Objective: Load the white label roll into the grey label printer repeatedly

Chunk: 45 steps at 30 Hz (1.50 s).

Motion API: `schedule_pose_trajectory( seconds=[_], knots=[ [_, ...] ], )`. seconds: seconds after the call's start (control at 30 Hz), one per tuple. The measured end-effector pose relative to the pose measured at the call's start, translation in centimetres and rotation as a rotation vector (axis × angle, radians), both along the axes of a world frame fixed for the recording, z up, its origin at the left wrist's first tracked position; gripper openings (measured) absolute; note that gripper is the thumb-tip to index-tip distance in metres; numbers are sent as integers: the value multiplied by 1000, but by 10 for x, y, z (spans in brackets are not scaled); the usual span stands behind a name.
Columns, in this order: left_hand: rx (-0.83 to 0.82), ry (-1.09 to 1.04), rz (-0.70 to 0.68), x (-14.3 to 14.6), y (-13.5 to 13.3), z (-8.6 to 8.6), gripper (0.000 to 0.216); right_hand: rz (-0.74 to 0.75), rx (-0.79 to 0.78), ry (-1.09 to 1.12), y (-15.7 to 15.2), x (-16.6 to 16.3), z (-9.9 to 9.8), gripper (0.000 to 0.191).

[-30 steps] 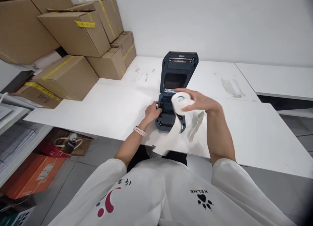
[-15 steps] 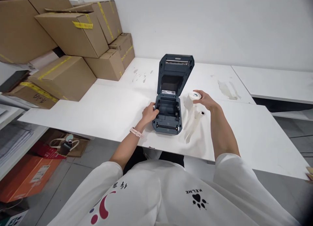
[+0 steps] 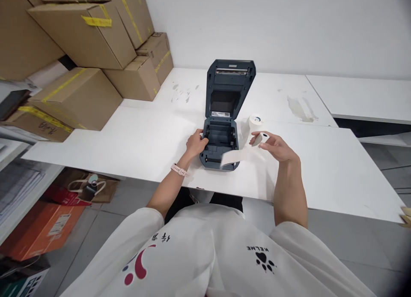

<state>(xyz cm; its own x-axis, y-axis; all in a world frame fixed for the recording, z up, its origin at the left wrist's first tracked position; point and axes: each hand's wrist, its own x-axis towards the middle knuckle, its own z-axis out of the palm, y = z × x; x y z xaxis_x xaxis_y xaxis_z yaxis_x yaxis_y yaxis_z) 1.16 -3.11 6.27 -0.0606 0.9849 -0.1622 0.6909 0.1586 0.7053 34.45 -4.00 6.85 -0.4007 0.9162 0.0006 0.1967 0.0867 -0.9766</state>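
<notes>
A dark grey label printer (image 3: pixel 221 138) stands on the white table with its lid (image 3: pixel 229 89) raised. My left hand (image 3: pixel 196 143) grips the printer's left side, thumb over the edge. Right of the printer, my right hand (image 3: pixel 278 146) holds a small paper roll (image 3: pixel 261 138) with a dark core hole, lifted off the table. From that roll a loose white paper strip (image 3: pixel 233 157) hangs leftward, in front of the printer's right front corner. Just behind my right hand a larger label roll (image 3: pixel 254 120) rests on the table.
Cardboard boxes (image 3: pixel 77 95) with yellow tape are stacked at the table's left end. A white wall (image 3: pixel 272 31) rises behind. Stains (image 3: pixel 302 108) mark the tabletop at the back right. An orange box (image 3: pixel 48 228) and a paper bag (image 3: pixel 105 187) sit below on the left.
My right hand has let go of the larger roll, moved toward me and picked up the small roll, whose strip now swings left. My left hand stays on the printer.
</notes>
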Motion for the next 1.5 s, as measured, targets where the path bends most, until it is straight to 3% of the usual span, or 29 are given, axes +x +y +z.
schedule_pose_trajectory(
  seconds=[0.07,0.17,0.27,0.37,0.5,0.67,0.8,0.97,1.5],
  knots=[
    [2,-9,4,-1,0,-2,47,138,131,-65,7,-31,34,56],
    [15,-29,10,-1,1,-5,47,244,328,-443,26,-86,66,55],
    [28,-75,4,-2,1,-8,45,285,469,-908,44,-138,63,50],
    [26,-114,10,-1,0,-9,45,281,512,-1122,46,-165,44,49],
    [38,-148,18,-1,-1,-11,45,175,589,-1088,12,-161,29,45],
    [56,-278,26,-2,-6,-16,47,82,696,-800,-53,-142,12,44],
    [71,-333,40,-2,-8,-20,51,-98,701,-739,-83,-142,-7,46],
    [64,-353,46,-2,-7,-23,53,-207,676,-771,-92,-147,-14,43],
    [37,-361,88,2,-10,-14,51,-169,740,-821,-99,-147,-8,39]
  ],
)
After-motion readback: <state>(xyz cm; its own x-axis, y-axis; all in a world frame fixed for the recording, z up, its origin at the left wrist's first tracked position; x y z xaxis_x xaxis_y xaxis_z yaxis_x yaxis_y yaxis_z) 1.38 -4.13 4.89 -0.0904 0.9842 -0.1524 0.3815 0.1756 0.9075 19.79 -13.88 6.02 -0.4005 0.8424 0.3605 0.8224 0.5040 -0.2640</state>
